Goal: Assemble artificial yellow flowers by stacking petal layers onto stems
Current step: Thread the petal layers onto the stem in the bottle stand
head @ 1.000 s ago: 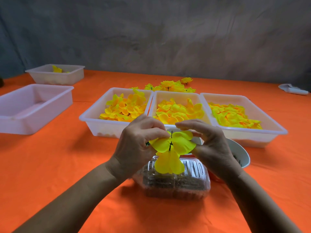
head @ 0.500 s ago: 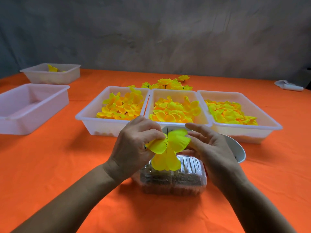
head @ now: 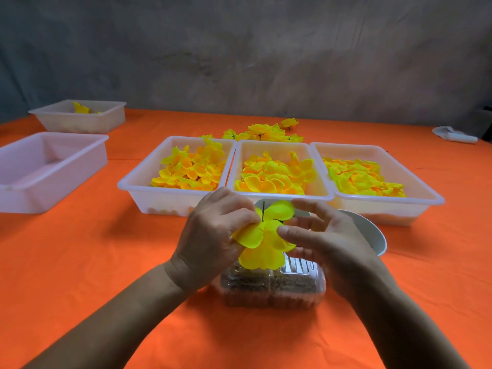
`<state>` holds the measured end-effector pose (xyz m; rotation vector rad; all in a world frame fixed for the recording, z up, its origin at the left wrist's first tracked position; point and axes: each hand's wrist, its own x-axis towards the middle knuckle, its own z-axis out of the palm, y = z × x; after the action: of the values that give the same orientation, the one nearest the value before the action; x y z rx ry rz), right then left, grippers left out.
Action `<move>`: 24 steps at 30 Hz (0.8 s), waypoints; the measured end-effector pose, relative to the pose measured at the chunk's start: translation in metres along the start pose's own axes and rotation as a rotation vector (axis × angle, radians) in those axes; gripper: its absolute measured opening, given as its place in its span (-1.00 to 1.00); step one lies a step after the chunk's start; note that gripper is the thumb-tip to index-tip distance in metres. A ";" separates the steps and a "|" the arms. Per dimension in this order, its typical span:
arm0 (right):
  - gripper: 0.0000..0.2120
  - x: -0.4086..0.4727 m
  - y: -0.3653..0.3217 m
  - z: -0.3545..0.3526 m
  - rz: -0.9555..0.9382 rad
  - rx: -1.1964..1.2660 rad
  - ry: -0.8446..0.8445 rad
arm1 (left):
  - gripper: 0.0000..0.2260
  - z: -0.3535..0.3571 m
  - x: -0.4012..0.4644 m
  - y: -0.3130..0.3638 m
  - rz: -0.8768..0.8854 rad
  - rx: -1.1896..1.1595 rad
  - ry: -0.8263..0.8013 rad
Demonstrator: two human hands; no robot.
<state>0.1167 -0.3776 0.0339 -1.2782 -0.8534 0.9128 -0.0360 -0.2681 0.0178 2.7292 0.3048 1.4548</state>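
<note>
Petal layer point(head: 262, 237) now sits lower on the thin dark stem point(head: 263, 212), whose tip pokes out above it, so this layer looks nearly seated. Your left hand point(head: 213, 235) pinches petal and stem over the clear container point(head: 274, 284); your right hand point(head: 323, 241), pinching a second ago, has loosened, thumb just touching a petal

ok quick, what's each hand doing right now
Left hand: pinching the yellow petal layer on the thin dark stem.
Right hand: fingers loosely spread, thumb touching the petal layer, not gripping.
</note>
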 end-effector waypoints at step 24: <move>-0.71 0.010 0.003 0.000 0.014 -0.077 0.075 | -0.89 -0.003 -0.013 -0.003 0.102 0.117 -0.006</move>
<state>0.1205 -0.3681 0.0309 -1.3775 -0.8285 0.8450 -0.0458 -0.2680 0.0087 2.8804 0.2624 1.4977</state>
